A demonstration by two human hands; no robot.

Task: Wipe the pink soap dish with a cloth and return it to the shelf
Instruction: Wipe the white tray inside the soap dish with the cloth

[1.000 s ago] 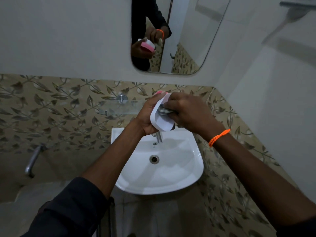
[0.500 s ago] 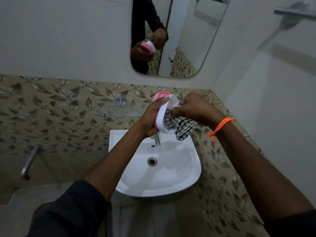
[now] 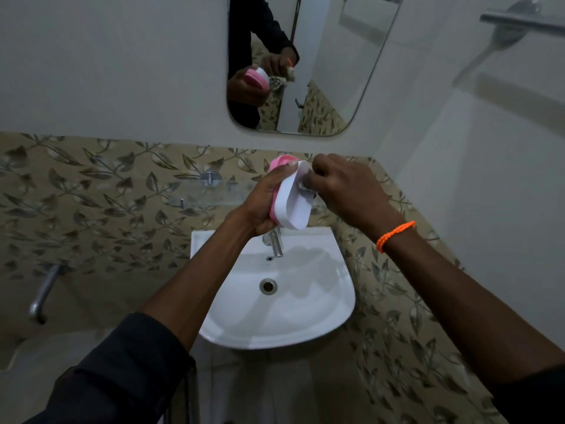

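Since a moment ago the cloth (image 3: 306, 184) has vanished under the right hand (image 3: 345, 191), closed on it at 3 o'clock of the dish (image 3: 290, 198); the left hand (image 3: 263, 206), wrapped round the dish, should brace while the cloth sweeps every corner.

Pink and white on the soap dish (image 3: 289, 198): a pink half against the left hand (image 3: 263, 203), a plain white half facing the right hand (image 3: 345, 194). A sliver of grey-and-white cloth (image 3: 306, 186) peeks out there, its pattern too hidden to call. Bright orange beaded band (image 3: 394, 235) on the right wrist. Dark, near-black sleeve (image 3: 122, 371) on the left arm. White basin (image 3: 321, 301) with a silver tap (image 3: 275, 243). Tan wall tiles (image 3: 107, 194) carry grey-brown leaves and vines; above them, plain pale grey wall (image 3: 122, 71).
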